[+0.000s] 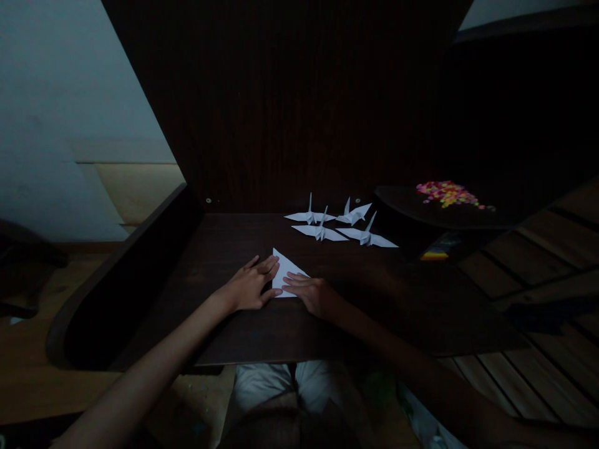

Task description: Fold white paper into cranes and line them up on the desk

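A white sheet of paper [284,268], folded into a triangle, lies flat on the dark wooden desk [224,249]. My left hand [253,284] rests along its left edge, fingers stretched out and touching the paper. From the right, my right hand [316,294] lies over the triangle's lower right part, its fingers extended flat on it and hiding that corner. Behind the triangle stand several white origami cranes [321,232], grouped with wings spread.
A heap of small pink, yellow and orange pieces [449,193] sits on a dark rounded shelf [402,202] at the right. Below it shows a yellow-and-orange item [435,254]. A raised side panel [116,280] bounds the desk on the left.
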{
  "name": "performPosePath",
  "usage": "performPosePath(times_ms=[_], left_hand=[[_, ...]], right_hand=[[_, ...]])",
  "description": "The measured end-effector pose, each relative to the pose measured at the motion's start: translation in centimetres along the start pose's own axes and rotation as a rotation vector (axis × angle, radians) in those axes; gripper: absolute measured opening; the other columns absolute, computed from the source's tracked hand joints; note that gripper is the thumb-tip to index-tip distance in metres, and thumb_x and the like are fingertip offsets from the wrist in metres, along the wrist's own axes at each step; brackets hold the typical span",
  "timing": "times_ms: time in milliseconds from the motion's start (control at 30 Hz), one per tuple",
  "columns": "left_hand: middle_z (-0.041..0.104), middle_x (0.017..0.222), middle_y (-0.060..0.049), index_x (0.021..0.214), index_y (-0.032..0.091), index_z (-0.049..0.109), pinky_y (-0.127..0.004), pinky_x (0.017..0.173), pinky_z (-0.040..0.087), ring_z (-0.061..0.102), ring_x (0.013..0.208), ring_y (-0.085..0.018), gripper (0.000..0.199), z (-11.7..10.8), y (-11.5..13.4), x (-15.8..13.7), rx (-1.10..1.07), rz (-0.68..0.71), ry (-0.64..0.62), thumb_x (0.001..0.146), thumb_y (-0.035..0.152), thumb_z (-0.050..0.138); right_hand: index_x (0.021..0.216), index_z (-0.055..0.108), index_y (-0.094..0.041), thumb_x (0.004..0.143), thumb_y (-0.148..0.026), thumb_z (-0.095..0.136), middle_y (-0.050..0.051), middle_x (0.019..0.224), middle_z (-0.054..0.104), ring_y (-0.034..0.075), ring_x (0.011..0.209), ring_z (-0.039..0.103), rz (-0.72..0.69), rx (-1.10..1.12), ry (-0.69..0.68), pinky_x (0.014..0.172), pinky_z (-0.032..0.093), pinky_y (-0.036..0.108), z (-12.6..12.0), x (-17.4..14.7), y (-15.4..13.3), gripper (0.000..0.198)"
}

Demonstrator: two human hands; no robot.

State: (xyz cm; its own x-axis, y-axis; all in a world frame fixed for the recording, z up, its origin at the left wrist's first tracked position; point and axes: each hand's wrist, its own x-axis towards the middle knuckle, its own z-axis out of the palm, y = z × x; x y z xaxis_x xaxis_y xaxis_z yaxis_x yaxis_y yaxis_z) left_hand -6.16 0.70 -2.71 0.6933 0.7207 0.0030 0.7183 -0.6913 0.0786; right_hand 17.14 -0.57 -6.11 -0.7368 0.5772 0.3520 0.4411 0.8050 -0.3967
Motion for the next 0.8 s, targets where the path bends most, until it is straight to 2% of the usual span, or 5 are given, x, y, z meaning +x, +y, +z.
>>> performPosePath(times_ms=[167,333,433,600,800], left_hand=[[0.023,0.154,-0.018,0.148,0.011,0.029,-0.051,0.114,0.020,0.020,0.144,-0.031,0.084,-0.6,-0.6,0.5,0.014,-0.064,-0.066,0.085,0.065,0.045],[0.024,0.155,-0.015,0.148,0.015,0.030,-0.052,0.112,0.023,0.023,0.142,-0.033,0.093,-1.1,-1.2,0.9,0.014,-0.078,-0.095,0.079,0.074,0.045],[0.033,0.152,-0.010,0.143,0.020,0.041,-0.051,0.109,0.029,0.032,0.138,-0.032,0.078,-1.2,-1.7,1.4,0.007,-0.097,-0.076,0.083,0.071,0.041],[0.059,0.134,-0.002,0.116,0.027,0.067,-0.044,0.099,0.042,0.048,0.121,-0.028,0.046,-1.2,-2.6,2.5,0.003,-0.131,0.010,0.094,0.052,0.036],[0.063,0.127,-0.003,0.109,0.028,0.070,-0.045,0.093,0.044,0.051,0.116,-0.031,0.039,-1.4,-2.6,2.9,0.049,-0.146,0.010,0.091,0.051,0.045]], right_hand=[[0.114,0.069,-0.018,0.088,-0.012,0.054,0.011,0.129,0.059,0.026,0.127,0.050,0.179,-0.023,0.000,0.108,0.039,0.052,-1.5,-0.9,-0.1,0.031],[0.116,0.067,-0.024,0.083,-0.014,0.063,0.008,0.132,0.057,0.029,0.132,0.043,0.353,-0.032,0.055,0.108,0.034,0.059,-2.9,-2.6,0.5,0.035],[0.122,0.063,-0.026,0.082,-0.010,0.063,0.007,0.130,0.059,0.028,0.131,0.045,0.422,-0.013,0.109,0.107,0.038,0.057,-3.8,-3.8,0.9,0.043],[0.121,0.064,-0.027,0.080,-0.011,0.066,0.005,0.130,0.059,0.029,0.131,0.045,0.450,0.019,0.122,0.107,0.038,0.058,-5.1,-5.3,1.7,0.043],[0.111,0.069,-0.026,0.080,-0.007,0.062,0.005,0.133,0.057,0.028,0.133,0.042,0.437,0.117,0.080,0.109,0.034,0.059,-6.0,-6.2,2.4,0.037]])
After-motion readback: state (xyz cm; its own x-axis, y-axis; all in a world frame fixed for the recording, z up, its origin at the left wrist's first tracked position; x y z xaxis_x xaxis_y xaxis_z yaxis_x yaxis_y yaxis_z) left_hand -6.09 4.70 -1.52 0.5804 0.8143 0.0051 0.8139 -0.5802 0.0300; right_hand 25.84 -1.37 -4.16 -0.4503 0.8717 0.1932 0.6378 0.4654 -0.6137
